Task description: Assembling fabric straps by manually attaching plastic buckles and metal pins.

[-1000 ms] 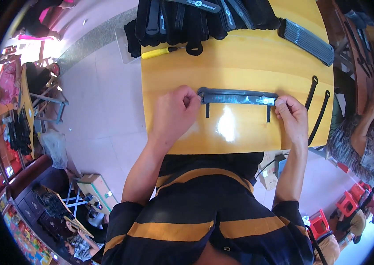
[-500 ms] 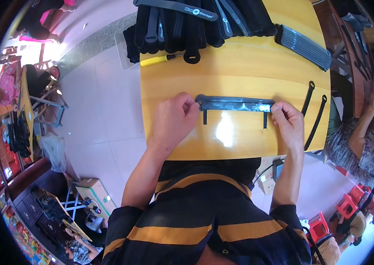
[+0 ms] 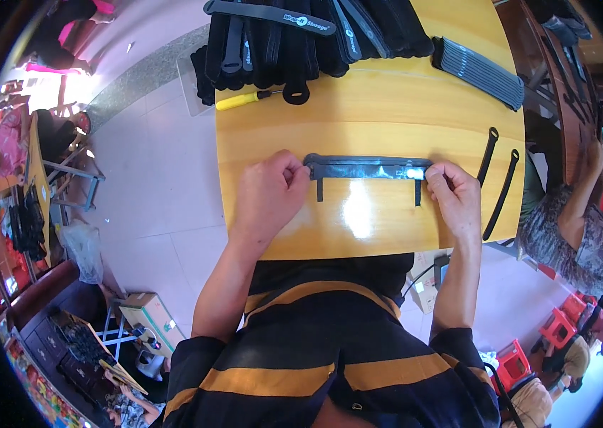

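A dark grey hook-and-loop strap (image 3: 369, 171) with a glossy face and a pale printed patch lies crosswise on the table before me. My left hand (image 3: 273, 196) is closed, its thumb and forefinger pinching the strap's rounded left end. At the other end my right hand (image 3: 455, 196) pinches the strap between thumb and fingers. A second dark band runs along its far edge; I cannot tell whether it is separate. Two short black strips (image 3: 319, 190) stick out toward me from beneath, one near each end.
Many black and grey straps (image 3: 273, 43) are heaped at the table's far side, beside a yellow-handled tool (image 3: 239, 100). A neat stack of grey straps (image 3: 478, 74) lies far right. Two narrow black straps (image 3: 501, 194) lie right of my right hand. Another person (image 3: 576, 235) sits beyond the right edge.
The whole scene has shifted slightly left in the picture. Both hands keep their hold on the strap's ends, and the strap lies as before on the table.
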A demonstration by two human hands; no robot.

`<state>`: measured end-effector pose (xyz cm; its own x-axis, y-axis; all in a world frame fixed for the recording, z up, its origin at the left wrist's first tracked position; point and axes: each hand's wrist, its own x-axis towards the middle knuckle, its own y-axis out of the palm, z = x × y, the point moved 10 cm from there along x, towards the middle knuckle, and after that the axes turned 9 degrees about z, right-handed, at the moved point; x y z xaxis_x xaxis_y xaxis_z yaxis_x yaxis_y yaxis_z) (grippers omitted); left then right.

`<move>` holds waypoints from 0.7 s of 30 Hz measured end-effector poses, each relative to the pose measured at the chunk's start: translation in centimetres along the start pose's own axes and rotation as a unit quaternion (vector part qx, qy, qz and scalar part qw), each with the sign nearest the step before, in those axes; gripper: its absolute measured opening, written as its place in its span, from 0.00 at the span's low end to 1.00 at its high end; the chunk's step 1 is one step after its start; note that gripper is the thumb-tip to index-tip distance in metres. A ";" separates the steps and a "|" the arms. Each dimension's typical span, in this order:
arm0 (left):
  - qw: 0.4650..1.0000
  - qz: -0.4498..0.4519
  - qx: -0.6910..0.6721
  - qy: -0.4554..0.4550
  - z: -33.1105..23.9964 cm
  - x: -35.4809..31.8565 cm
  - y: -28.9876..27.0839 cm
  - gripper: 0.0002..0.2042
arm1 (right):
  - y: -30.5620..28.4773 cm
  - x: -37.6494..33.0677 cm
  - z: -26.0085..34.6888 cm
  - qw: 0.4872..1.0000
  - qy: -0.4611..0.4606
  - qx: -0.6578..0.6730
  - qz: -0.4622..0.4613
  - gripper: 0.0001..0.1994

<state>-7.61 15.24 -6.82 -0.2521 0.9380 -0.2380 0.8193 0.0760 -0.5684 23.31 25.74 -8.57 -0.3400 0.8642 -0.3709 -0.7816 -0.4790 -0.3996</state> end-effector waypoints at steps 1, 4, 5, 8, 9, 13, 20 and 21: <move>1.000 0.009 0.012 -0.009 -0.2 0.0 0.0 0.05 | 0.0 0.0 -0.1 1.000 0.000 0.000 0.000 0.10; 1.000 0.008 0.017 -0.006 0.0 0.0 0.1 0.05 | -0.1 0.0 0.0 1.000 -0.008 -0.016 -0.010 0.09; 1.000 -0.002 0.009 0.006 -0.1 0.0 0.0 0.05 | -0.1 0.0 0.1 1.000 -0.009 -0.024 -0.011 0.09; 1.000 -0.004 0.016 0.012 -0.3 0.0 -0.2 0.05 | 0.0 -0.1 0.7 0.999 -0.014 -0.034 -0.014 0.09; 1.000 -0.004 0.016 0.012 -0.3 0.0 -0.2 0.05 | 0.0 -0.2 1.0 0.999 -0.019 -0.037 -0.016 0.09; 1.000 0.001 0.011 0.005 -0.1 0.1 0.0 0.05 | 0.0 -0.2 1.0 0.999 -0.015 -0.042 -0.013 0.09; 0.999 0.021 0.019 -0.026 -0.3 0.3 0.3 0.06 | -0.4 -0.3 0.9 0.997 -0.021 -0.062 -0.027 0.09; 0.999 0.025 0.015 -0.021 -0.3 0.3 0.4 0.06 | -0.4 -0.3 1.0 0.998 -0.032 -0.056 -0.028 0.09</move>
<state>-7.15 15.68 -6.88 -0.2337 0.9250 -0.2996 0.8157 0.0188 -0.5782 23.19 25.85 -7.48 -0.3331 0.8960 -0.2937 -0.7374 -0.4416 -0.5110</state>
